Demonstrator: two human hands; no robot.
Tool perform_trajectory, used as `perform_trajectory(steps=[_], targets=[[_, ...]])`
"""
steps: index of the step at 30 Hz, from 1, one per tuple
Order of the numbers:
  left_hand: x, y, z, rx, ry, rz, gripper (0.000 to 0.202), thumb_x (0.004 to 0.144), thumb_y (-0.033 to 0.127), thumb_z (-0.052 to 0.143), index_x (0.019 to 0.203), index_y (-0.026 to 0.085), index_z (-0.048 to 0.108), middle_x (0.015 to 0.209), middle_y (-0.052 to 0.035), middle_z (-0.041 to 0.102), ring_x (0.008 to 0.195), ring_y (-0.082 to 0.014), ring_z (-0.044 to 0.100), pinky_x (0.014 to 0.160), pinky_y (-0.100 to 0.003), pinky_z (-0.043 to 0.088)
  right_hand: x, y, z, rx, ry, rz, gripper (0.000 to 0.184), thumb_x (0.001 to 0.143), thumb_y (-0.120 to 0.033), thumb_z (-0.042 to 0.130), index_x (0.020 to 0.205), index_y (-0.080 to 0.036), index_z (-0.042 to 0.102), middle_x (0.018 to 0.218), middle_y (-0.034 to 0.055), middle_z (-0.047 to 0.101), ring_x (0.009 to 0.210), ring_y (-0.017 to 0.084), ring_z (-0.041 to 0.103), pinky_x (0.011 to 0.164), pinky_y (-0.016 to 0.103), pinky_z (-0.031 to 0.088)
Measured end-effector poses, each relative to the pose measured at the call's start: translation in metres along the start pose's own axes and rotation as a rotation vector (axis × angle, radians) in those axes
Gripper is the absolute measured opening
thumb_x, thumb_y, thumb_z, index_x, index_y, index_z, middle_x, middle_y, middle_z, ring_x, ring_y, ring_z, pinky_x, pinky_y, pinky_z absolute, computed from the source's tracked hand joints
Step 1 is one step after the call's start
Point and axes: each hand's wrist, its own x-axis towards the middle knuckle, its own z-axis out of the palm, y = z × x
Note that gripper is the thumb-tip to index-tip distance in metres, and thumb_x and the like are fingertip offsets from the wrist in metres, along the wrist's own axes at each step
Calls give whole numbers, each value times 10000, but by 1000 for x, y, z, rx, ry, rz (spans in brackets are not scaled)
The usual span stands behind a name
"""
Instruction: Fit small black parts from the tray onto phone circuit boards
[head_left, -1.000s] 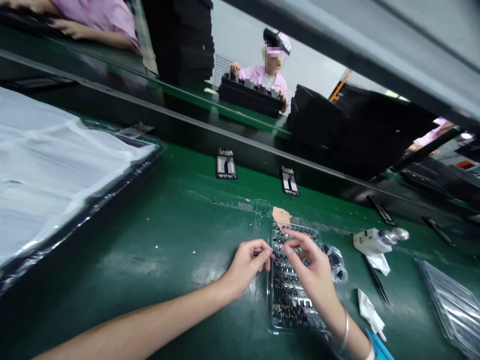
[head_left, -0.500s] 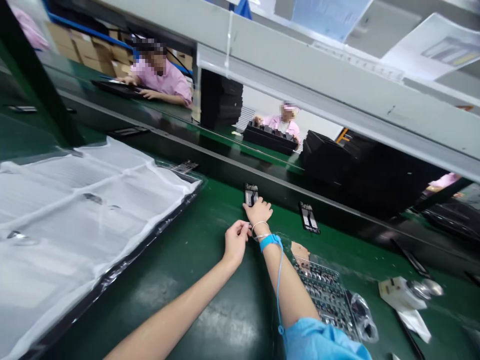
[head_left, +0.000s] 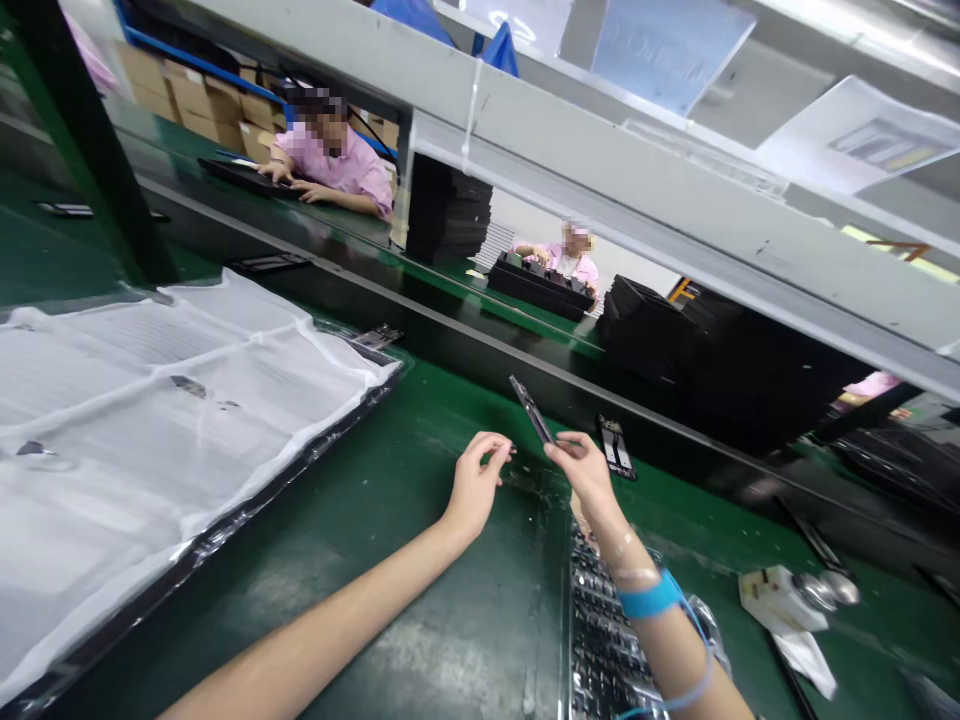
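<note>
Pinching both sides: right hand [head_left: 577, 452], raised phone frame [head_left: 531, 410]; left hand [head_left: 476, 485], tiny part [head_left: 512, 449]. Second frame [head_left: 616, 447] just lies untouched beyond the tray [head_left: 568, 620].

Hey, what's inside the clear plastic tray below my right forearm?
The clear plastic tray holds rows of small, shiny dark and silvery parts. Your right forearm covers part of it, and the picture's bottom edge cuts it off; what lies there can't be seen.

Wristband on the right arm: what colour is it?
The wristband is bright blue; it shows in the head view, the only one.
</note>
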Motion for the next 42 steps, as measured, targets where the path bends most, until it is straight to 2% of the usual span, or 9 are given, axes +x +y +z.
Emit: perform_trajectory(steps=[3, 7, 10, 13, 16, 20, 23, 32, 42], targets=[[-19, 18, 13, -48, -142, -63, 229, 782, 372, 520, 754, 149, 563, 862, -46, 574, 768, -169, 554, 521, -201, 449, -71, 6, -37, -32, 53, -77, 418, 613, -290, 714, 996, -191, 582, 993, 72, 625, 945, 237, 568, 847, 399, 430], [-53, 36, 27, -3, -294, -119, 211, 799, 325, 526, 687, 146, 530, 650, 16, 517, 635, -122, 486, 589, -205, 402, -150, 14, -72, -56, 74, -173, 492, 709, -336, 645, 1168, -227, 503, 1143, 94, 566, 1024, 256, 514, 857, 412, 424], [-82, 41, 35, 109, -557, -167, 211, 810, 282, 515, 654, 143, 535, 644, 20, 505, 657, -122, 459, 627, -204, 359, -172, 30, -79, 214, 21, 73, 394, 851, -359, 466, 1224, -231, 454, 990, 67, 640, 783, 185, 604, 697, 314, 500], [-106, 35, 40, 181, -816, -294, 191, 792, 267, 535, 652, 142, 573, 630, 14, 536, 665, -138, 488, 633, -216, 361, -176, 47, -73, 430, 60, 176, 306, 846, -403, 464, 1029, -205, 607, 871, 55, 674, 731, 184, 619, 651, 274, 511], [-114, 29, 41, 206, -829, -320, 180, 776, 277, 562, 657, 150, 610, 752, -27, 597, 747, -173, 538, 677, -247, 400, -178, 51, -65, 567, 97, 212, 278, 826, -408, 497, 931, -201, 650, 816, 51, 683, 709, 196, 627, 601, 267, 513], [-102, 36, 37, 309, -616, -47, 152, 790, 239, 570, 666, 182, 637, 1072, -64, 561, 1011, -217, 502, 877, -317, 382, -184, 39, -62, 733, 55, 251, 301, 819, -414, 504, 989, -203, 635, 791, 48, 680, 704, 202, 629, 619, 286, 508], [-93, 44, 33, 401, -535, 253, 128, 799, 158, 554, 713, 190, 644, 1075, -74, 562, 991, -209, 518, 846, -333, 415, -188, 27, -62, 853, -41, 338, 295, 803, -425, 529, 951, -201, 653, 778, 39, 678, 719, 197, 621, 693, 300, 488], [-89, 34, 25, 685, -668, 1173, 128, 780, 33, 503, 811, 79, 618, 945, -157, 643, 946, -240, 575, 737, -362, 474, -189, 22, -55, 998, -120, 460, 263, 749, -429, 593, 850, -198, 669, 680, 6, 619, 675, 172, 553, 687, 278, 429], [-88, 54, 26, 884, -904, 1271, 306, 820, 53, 329, 775, 58, 632, 904, -156, 656, 865, -236, 587, 818, -384, 461, -191, 27, -60, 987, -160, 453, 183, 770, -364, 603, 708, -193, 611, 645, -31, 546, 635, 117, 490, 629, 210, 402]])
